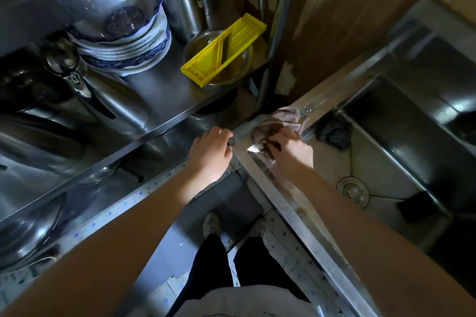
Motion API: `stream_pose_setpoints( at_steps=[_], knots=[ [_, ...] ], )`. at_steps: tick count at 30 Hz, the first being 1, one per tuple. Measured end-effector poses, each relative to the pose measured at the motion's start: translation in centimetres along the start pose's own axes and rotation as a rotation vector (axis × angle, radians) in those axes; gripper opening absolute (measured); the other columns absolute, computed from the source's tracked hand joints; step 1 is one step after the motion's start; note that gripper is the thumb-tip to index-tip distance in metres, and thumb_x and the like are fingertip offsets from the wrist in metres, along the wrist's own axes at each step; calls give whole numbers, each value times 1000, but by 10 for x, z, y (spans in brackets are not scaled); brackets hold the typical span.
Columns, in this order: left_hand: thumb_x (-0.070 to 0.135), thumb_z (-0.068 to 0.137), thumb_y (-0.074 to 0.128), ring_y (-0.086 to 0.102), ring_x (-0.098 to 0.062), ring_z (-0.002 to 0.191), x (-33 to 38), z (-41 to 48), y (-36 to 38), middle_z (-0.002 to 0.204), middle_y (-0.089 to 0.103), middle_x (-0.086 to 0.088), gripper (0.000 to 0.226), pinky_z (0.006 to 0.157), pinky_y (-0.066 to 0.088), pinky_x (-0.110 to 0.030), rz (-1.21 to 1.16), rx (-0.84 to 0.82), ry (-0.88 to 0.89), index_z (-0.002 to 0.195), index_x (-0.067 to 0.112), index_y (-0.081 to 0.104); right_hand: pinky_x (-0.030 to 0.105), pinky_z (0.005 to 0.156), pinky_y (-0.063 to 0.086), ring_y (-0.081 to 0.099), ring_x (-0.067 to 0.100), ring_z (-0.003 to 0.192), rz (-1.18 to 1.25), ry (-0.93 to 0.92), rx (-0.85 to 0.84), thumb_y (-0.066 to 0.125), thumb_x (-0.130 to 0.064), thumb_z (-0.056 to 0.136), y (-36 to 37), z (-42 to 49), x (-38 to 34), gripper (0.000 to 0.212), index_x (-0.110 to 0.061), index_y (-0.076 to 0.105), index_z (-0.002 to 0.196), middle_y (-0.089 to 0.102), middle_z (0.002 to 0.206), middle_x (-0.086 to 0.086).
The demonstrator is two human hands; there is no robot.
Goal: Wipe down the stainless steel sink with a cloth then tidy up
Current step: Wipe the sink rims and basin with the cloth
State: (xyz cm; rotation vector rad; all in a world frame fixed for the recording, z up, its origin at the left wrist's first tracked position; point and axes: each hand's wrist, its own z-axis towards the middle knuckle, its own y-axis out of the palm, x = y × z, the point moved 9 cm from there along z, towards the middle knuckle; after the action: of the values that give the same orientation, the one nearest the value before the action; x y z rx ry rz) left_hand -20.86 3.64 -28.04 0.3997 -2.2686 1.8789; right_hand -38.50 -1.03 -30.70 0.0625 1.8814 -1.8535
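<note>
Both forearms reach out from the bottom edge of the view and meet at the near left corner of the sink [282, 195]. The left hand [211, 154] is at the outer tip of that corner, fingers curled over the rim's edge; it looks like a bracing grip, though shadow hides the fingertips. The right hand [291, 152] is on the rim just inside the corner, its fingers bunched into a brownish-grey cloth [280, 121] that lies crumpled where the front rim meets the left rim. Wet streaks and dull patches run along the front rim toward the person.

The step in hand appears to be wiping the rim, with the basin yet to be done. To do it well, the cloth should be spread flatter under the palm so more of it meets the steel, then drawn in long overlapping strokes along the rim's length, not scrubbed in one spot. The corner seam will need a fingertip pushed through the cloth. The bracing hand is best kept off any part already wiped.

Inside the basin, a dark scourer [334, 134] sits in the far left corner and a dark sponge [417, 207] lies by the near wall, with the drain [353, 191] between them; both want lifting out before the floor is wiped. Beyond the sink's left edge stands a steel shelf [164, 90] bearing stacked plates [123, 44] and a yellow slicer [224, 49].
</note>
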Motion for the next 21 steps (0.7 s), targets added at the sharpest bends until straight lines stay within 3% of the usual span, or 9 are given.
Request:
stream_pose_setpoints(
  at_steps=[4, 7, 12, 17, 21],
  knots=[
    [20, 93, 46, 51, -29, 111, 1, 2, 2, 124, 53, -9, 33, 90, 38, -39, 9, -5, -12, 125, 14, 50, 30, 69, 48, 60, 28, 94, 26, 111, 14, 67, -24, 83, -7, 24, 40, 14, -21, 71, 96, 64, 103, 4],
    [20, 93, 46, 50, -29, 111, 2, 2, 5, 124, 52, -9, 33, 91, 39, -40, 1, -20, -19, 125, 14, 49, 34, 76, 51, 58, 32, 101, 77, 176, 2, 66, -21, 82, -13, 41, 63, 21, -19, 70, 103, 56, 120, 8],
    [27, 92, 49, 50, -27, 113, 4, 1, 16, 128, 51, -7, 38, 91, 40, -39, -3, -46, -17, 130, 17, 47, 33, 82, 52, 61, 32, 105, 105, 69, -25, 64, -20, 83, -11, 36, 47, 33, -23, 67, 115, 57, 129, 9],
    [38, 88, 56, 53, -28, 107, 4, 3, 24, 117, 56, -7, 39, 86, 41, -39, 15, -24, -19, 120, 17, 55, 31, 77, 55, 64, 25, 100, 67, -158, -53, 74, -18, 78, 2, -3, -9, 29, -26, 72, 105, 63, 123, 0],
    [44, 84, 58, 54, -27, 104, -1, 3, 29, 113, 58, -6, 38, 85, 41, -38, -2, -4, -32, 112, 17, 60, 34, 72, 57, 63, 25, 104, 38, -194, -56, 73, -19, 79, 5, -8, -13, 25, -25, 73, 104, 64, 121, -1]
  ],
)
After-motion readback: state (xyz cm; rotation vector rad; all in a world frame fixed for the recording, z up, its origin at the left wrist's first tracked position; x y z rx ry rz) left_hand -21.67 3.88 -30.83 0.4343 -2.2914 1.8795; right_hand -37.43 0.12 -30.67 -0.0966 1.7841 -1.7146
